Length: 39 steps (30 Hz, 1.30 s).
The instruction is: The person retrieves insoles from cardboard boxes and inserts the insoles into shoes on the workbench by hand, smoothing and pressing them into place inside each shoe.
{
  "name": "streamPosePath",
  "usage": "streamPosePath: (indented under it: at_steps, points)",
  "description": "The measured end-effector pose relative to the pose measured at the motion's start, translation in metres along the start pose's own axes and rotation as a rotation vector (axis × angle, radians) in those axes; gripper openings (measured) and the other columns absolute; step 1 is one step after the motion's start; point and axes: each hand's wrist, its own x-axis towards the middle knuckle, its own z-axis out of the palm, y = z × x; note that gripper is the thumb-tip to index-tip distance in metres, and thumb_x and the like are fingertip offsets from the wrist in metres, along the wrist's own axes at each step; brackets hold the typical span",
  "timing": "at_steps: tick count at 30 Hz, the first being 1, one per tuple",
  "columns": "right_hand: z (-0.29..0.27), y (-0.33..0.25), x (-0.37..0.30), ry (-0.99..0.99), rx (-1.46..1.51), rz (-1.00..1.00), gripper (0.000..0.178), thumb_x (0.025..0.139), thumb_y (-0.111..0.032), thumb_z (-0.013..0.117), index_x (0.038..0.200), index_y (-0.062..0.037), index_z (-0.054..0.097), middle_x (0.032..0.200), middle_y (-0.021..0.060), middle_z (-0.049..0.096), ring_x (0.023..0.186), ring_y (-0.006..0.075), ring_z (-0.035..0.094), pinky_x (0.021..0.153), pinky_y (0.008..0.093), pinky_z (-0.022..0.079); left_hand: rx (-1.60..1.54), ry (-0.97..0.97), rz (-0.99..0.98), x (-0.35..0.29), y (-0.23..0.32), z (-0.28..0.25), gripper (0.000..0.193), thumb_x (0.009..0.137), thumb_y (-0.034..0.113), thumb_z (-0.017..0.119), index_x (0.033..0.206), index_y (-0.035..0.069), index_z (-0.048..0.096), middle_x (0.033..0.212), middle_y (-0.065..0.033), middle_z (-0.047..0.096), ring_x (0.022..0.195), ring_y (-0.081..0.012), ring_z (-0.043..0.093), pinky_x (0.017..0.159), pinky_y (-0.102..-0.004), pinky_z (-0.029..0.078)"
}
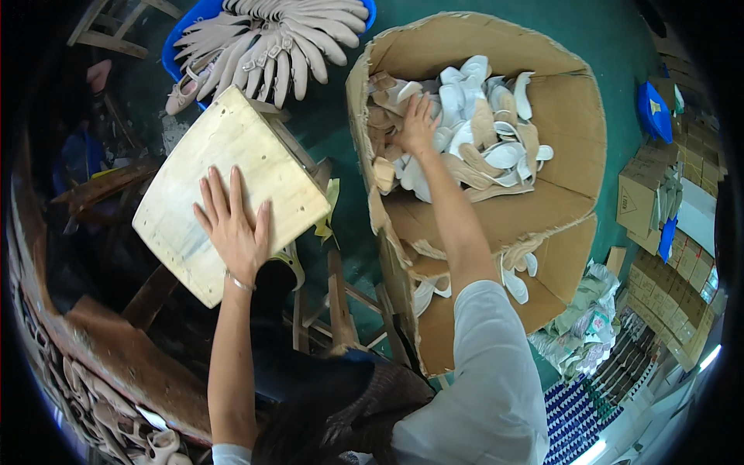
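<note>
My left hand (235,232) lies flat on a pale wooden stool top (271,159), its fingers stretched out and a bracelet at the wrist. My right hand (418,128) reaches over the near side of a big cardboard box (562,116), down to a loose heap of white and tan insoles (463,105). Its fingers are spread and no insole shows gripped in them; the fingertips are at the left part of the heap, beside some tan pieces (380,120). The lower insoles are hidden beneath the upper ones.
Beige shoes (291,50) are packed in a ring in a blue tub (172,54) at the far left. A second box section (457,325) nearer me holds a few more insoles. Cartons (647,194) and a plastic bag (581,318) stand right; a wooden bench edge curves along the left.
</note>
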Motion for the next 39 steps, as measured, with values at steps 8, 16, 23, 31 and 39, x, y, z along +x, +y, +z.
streamPosePath:
  at_steps: [8, 16, 23, 31, 39]
  points:
    - [0.068, 0.041, 0.063, -0.536, -0.538, -0.436, 0.115, 0.063, -0.063, 0.081, 0.152, -0.0071, 0.033, 0.161, 0.0200, 0.022, 0.149, 0.0406, 0.015, 0.115, 0.0637, 0.020, -0.079, 0.002, 0.022, 0.003, -0.003, -0.005, 0.074, 0.089, 0.049, 0.059, 0.150, 0.012, 0.042, 0.161, -0.0203, 0.023, 0.151, -0.0365, 0.015, 0.120, -0.0530, 0.002]
    - [0.029, 0.099, 0.122, -0.553, -0.387, -0.202, 0.068, 0.089, -0.045, 0.061, 0.144, -0.0062, 0.047, 0.149, 0.0208, 0.044, 0.142, 0.0356, 0.036, 0.112, 0.0407, 0.035, -0.047, -0.051, 0.015, 0.002, -0.006, -0.005, 0.074, 0.089, 0.046, 0.057, 0.150, 0.008, 0.041, 0.160, -0.0228, 0.023, 0.150, -0.0400, 0.015, 0.119, -0.0543, 0.004]
    - [0.062, 0.114, 0.145, -0.227, -1.039, -0.203, 0.063, 0.100, -0.024, 0.039, 0.158, -0.0126, 0.018, 0.164, 0.0108, 0.019, 0.145, 0.0278, 0.033, 0.122, 0.0467, 0.011, -0.017, -0.068, 0.062, 0.003, -0.008, -0.006, 0.078, 0.094, 0.053, 0.047, 0.152, 0.003, 0.033, 0.160, -0.0264, 0.020, 0.149, -0.0433, 0.016, 0.119, -0.0562, 0.006]
    - [0.071, 0.153, 0.160, -0.548, -0.833, -0.049, 0.041, 0.099, -0.029, 0.044, 0.135, -0.0166, 0.059, 0.139, 0.0105, 0.058, 0.132, 0.0232, 0.049, 0.108, 0.0382, 0.028, 0.042, -0.104, 0.033, -0.001, -0.014, -0.005, 0.079, 0.096, 0.062, 0.038, 0.153, 0.008, 0.030, 0.161, -0.0252, 0.017, 0.149, -0.0429, 0.016, 0.118, -0.0602, 0.006]
    - [0.001, 0.143, 0.028, -0.659, -1.015, -0.417, 0.059, 0.075, -0.038, 0.074, 0.126, -0.0119, 0.062, 0.129, 0.0071, 0.061, 0.123, 0.0266, 0.053, 0.106, 0.0433, 0.034, 0.082, -0.056, 0.027, 0.000, -0.012, -0.001, 0.077, 0.096, 0.064, 0.036, 0.153, 0.012, 0.033, 0.160, -0.0246, 0.021, 0.149, -0.0420, 0.019, 0.118, -0.0612, 0.008]
